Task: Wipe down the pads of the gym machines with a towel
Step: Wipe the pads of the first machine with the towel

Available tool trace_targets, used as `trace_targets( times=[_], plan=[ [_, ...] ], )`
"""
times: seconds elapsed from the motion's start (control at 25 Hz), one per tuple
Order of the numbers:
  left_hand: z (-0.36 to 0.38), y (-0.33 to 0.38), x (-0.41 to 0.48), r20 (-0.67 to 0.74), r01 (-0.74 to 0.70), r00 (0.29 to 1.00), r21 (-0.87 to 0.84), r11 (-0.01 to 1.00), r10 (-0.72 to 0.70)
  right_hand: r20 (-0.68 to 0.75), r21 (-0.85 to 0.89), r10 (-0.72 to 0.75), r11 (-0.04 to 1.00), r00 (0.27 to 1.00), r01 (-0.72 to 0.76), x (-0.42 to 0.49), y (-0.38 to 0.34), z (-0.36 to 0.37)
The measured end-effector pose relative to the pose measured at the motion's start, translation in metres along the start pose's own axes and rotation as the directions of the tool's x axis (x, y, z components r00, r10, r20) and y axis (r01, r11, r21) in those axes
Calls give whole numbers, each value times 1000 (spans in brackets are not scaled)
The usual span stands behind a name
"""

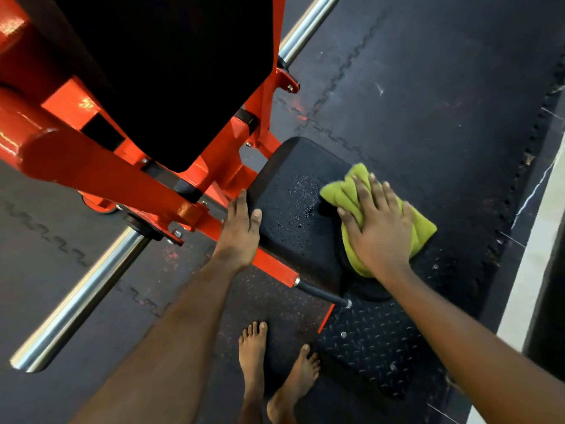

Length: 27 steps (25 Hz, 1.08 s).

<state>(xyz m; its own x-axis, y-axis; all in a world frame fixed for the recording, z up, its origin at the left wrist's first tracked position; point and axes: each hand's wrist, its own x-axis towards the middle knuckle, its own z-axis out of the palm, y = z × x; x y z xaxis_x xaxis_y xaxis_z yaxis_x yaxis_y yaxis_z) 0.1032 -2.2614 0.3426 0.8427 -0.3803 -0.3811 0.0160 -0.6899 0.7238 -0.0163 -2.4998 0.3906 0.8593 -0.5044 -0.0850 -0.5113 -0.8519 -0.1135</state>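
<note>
Fingers (360, 194) of the right hand (380, 228) are shown straight and slightly spread, pressed flat on a folded green towel (336, 192), right of centre in the frame. The towel is laid on the right part of a black seat pad (290, 240), on which water droplets (301, 203) are seen near the middle. The left hand (240, 232) is rested against the pad's left edge, fingers straight and held together, thumb laid on the top surface. An orange machine frame (101, 175) and a steel bar (76, 301) are seen at left, bare feet (253, 350) at bottom centre.
</note>
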Motion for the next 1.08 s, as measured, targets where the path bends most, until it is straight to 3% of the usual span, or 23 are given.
trace_targets(
  times=[0.12,0.24,0.48,0.64,0.88,1.08],
  plan=[
    [-1,0,1,3,10,1000,-2,1000,-10,27,6,121,993,992,-122,-44,13,-5],
    [0,1,1,-1,14,1000,1,1000,-14,29,6,189,982,982,-189,-28,0,-3],
    [-1,2,1,39,40,998,36,999,-41,86,17,-62,998,994,60,93,-59,9],
    [-4,3,0,52,38,998,36,999,-40,68,-5,-170,985,983,171,70,-32,6],
    [0,-1,1,29,40,999,-11,999,-39,97,-50,-110,992,989,116,-48,17,-7],
    [2,-3,1,25,30,999,-39,999,-29,35,-67,-141,987,989,143,21,-28,7]
  ],
)
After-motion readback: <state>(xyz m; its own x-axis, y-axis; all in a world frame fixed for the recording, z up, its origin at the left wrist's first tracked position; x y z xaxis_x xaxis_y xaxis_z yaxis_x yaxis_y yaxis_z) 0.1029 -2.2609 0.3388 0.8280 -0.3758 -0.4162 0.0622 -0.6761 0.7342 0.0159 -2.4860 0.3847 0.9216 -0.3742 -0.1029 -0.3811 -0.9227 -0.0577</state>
